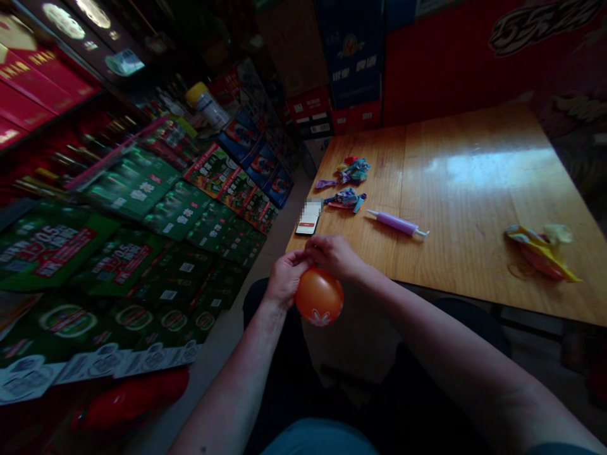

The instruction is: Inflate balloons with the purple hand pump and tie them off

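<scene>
Orange rubber, stretched smooth and round, makes up the balloon (322, 297), with a soft shine on its upper side and a white line drawing, like pointed leaves or ears, near the bottom. It hangs below the hands, just off the near edge of the counter (455, 234), close to the near left corner. The left grip (283, 278) is closed to a pinch at the neck, its fingers against the upper left of the rubber. The right grip (337, 256) is pinched together at the same spot from the other side; the neck itself is hidden among the fingers, so I cannot tell whether it is knotted.

Just beyond the hands, a phone (307, 218) lies at the counter's left edge. Past it, along that edge, sit two crumpled clusters of colourful material (348, 199). A purple pump (397, 223) rests nearer the near edge, while a yellow packet (540, 253) lies toward the near right corner. Green cartons (90, 253) stand stacked left of the counter.
</scene>
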`<state>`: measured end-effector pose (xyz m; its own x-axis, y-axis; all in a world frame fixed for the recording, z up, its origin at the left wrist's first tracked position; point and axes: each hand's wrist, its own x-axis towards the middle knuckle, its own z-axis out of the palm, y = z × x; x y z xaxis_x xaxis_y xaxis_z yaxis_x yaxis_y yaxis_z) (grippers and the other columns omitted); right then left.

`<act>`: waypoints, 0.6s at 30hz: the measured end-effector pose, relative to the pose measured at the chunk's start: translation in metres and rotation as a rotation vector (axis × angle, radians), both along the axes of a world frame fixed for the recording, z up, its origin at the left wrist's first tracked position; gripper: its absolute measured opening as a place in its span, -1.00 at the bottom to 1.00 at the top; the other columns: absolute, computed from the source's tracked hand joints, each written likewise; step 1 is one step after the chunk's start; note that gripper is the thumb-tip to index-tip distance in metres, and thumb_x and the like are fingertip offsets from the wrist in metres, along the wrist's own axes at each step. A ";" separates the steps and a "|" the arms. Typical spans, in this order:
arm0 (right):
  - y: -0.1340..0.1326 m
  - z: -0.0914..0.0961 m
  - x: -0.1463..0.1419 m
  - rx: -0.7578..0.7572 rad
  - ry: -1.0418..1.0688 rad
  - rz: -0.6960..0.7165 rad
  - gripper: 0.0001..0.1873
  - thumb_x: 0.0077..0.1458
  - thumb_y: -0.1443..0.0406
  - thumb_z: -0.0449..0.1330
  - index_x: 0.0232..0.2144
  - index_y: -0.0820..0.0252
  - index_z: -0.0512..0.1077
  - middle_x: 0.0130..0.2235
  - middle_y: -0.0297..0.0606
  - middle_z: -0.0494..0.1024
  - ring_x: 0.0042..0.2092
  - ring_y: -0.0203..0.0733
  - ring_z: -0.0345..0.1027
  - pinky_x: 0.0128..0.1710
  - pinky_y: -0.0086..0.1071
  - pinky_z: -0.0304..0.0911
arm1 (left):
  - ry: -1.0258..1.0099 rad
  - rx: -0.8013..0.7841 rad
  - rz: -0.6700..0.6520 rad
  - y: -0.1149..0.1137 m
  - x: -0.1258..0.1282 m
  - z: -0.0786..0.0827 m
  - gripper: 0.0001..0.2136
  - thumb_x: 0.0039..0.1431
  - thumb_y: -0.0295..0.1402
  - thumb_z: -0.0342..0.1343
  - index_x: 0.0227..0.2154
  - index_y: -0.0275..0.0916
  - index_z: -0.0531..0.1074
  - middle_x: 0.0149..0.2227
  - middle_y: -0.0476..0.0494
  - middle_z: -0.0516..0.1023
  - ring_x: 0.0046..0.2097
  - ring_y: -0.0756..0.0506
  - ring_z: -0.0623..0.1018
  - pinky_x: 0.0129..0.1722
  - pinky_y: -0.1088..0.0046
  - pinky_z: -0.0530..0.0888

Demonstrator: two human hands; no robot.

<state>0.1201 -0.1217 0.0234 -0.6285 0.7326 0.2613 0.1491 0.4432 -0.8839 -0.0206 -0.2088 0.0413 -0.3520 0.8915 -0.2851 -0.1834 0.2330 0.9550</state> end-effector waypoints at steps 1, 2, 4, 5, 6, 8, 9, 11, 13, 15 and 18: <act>-0.001 0.002 0.001 0.015 -0.025 0.005 -0.77 0.38 0.31 0.13 -0.23 0.25 0.58 -0.33 -0.25 0.60 -0.33 -0.30 0.34 -0.29 -0.43 0.09 | -0.004 -0.006 0.000 0.000 -0.001 -0.001 -0.56 -0.20 -0.20 0.59 -0.31 -0.31 0.58 -0.32 -0.16 0.68 -0.36 -0.07 0.62 -0.32 0.44 0.53; -0.002 0.004 0.002 0.019 -0.049 0.000 -0.77 0.37 0.29 0.14 -0.21 0.26 0.58 -0.33 -0.24 0.60 -0.34 -0.30 0.34 -0.30 -0.43 0.08 | 0.006 0.002 0.010 -0.001 -0.002 -0.003 -0.57 -0.19 -0.19 0.59 -0.33 -0.31 0.57 -0.33 -0.15 0.68 -0.37 -0.07 0.61 -0.32 0.44 0.52; -0.001 0.007 0.005 0.002 -0.107 -0.024 -0.77 0.33 0.21 0.22 -0.16 0.26 0.58 -0.33 -0.22 0.60 -0.35 -0.29 0.33 -0.34 -0.42 0.05 | 0.038 0.033 0.049 -0.003 -0.005 -0.009 -0.60 -0.16 -0.19 0.57 -0.34 -0.28 0.55 -0.35 -0.10 0.66 -0.37 -0.05 0.60 -0.31 0.45 0.51; 0.000 0.008 0.006 -0.012 -0.143 -0.025 -0.76 0.28 0.18 0.26 -0.18 0.27 0.58 -0.34 -0.22 0.59 -0.37 -0.28 0.32 -0.35 -0.41 0.04 | 0.059 0.050 0.070 -0.004 -0.006 -0.014 -0.61 -0.14 -0.19 0.56 -0.34 -0.27 0.55 -0.35 -0.06 0.65 -0.36 -0.04 0.59 -0.30 0.46 0.50; 0.001 0.009 0.007 -0.027 -0.179 -0.018 -0.77 0.23 0.19 0.30 -0.22 0.27 0.58 -0.36 -0.22 0.58 -0.38 -0.29 0.30 -0.37 -0.41 0.02 | 0.084 0.067 0.087 -0.005 -0.007 -0.019 -0.63 -0.12 -0.20 0.55 -0.33 -0.25 0.54 -0.35 -0.04 0.64 -0.35 -0.03 0.58 -0.29 0.48 0.48; 0.001 0.012 0.007 -0.102 -0.217 0.015 -0.85 0.15 0.26 0.33 -0.36 0.26 0.55 -0.41 -0.25 0.55 -0.40 -0.30 0.28 -0.39 -0.39 0.01 | 0.140 0.094 0.090 -0.008 -0.009 -0.027 -0.65 -0.09 -0.21 0.54 -0.32 -0.25 0.56 -0.35 -0.04 0.63 -0.33 -0.02 0.58 -0.26 0.50 0.46; 0.000 0.013 0.007 -0.186 -0.207 0.021 -0.88 0.12 0.31 0.31 -0.42 0.26 0.53 -0.43 -0.26 0.53 -0.40 -0.30 0.28 -0.40 -0.39 0.01 | 0.166 0.103 0.078 -0.009 -0.009 -0.030 -0.66 -0.07 -0.22 0.54 -0.32 -0.26 0.57 -0.34 -0.05 0.64 -0.32 -0.02 0.57 -0.25 0.50 0.46; -0.003 0.015 0.004 -0.411 -0.144 0.001 -0.89 0.10 0.35 0.27 -0.47 0.25 0.49 -0.47 -0.29 0.48 -0.43 -0.31 0.26 -0.42 -0.40 0.03 | 0.210 0.119 0.045 -0.010 -0.008 -0.034 -0.67 -0.03 -0.21 0.52 -0.29 -0.27 0.59 -0.33 -0.09 0.65 -0.30 -0.05 0.58 -0.24 0.48 0.46; -0.008 0.017 0.003 -0.614 -0.064 -0.021 -0.86 0.13 0.34 0.22 -0.47 0.25 0.45 -0.49 -0.31 0.44 -0.45 -0.32 0.24 -0.44 -0.40 0.06 | 0.241 0.139 0.029 -0.010 -0.007 -0.034 -0.69 0.03 -0.19 0.49 -0.27 -0.26 0.59 -0.31 -0.10 0.65 -0.27 -0.07 0.60 -0.21 0.46 0.48; -0.010 0.018 0.004 -0.700 0.014 -0.012 -0.83 0.14 0.31 0.23 -0.48 0.24 0.41 -0.50 -0.35 0.40 -0.46 -0.35 0.20 -0.45 -0.41 0.06 | 0.267 0.161 0.032 -0.008 -0.006 -0.031 -0.70 0.08 -0.18 0.47 -0.25 -0.24 0.57 -0.30 -0.08 0.65 -0.25 -0.08 0.60 -0.18 0.45 0.49; -0.008 0.019 0.008 -0.711 0.118 0.003 -0.82 0.04 0.29 0.33 -0.48 0.24 0.41 -0.52 -0.41 0.35 -0.47 -0.38 0.13 -0.45 -0.43 0.01 | 0.300 0.183 0.039 -0.003 -0.005 -0.028 -0.72 0.09 -0.19 0.46 -0.27 -0.23 0.57 -0.30 -0.06 0.63 -0.27 -0.06 0.59 -0.19 0.47 0.48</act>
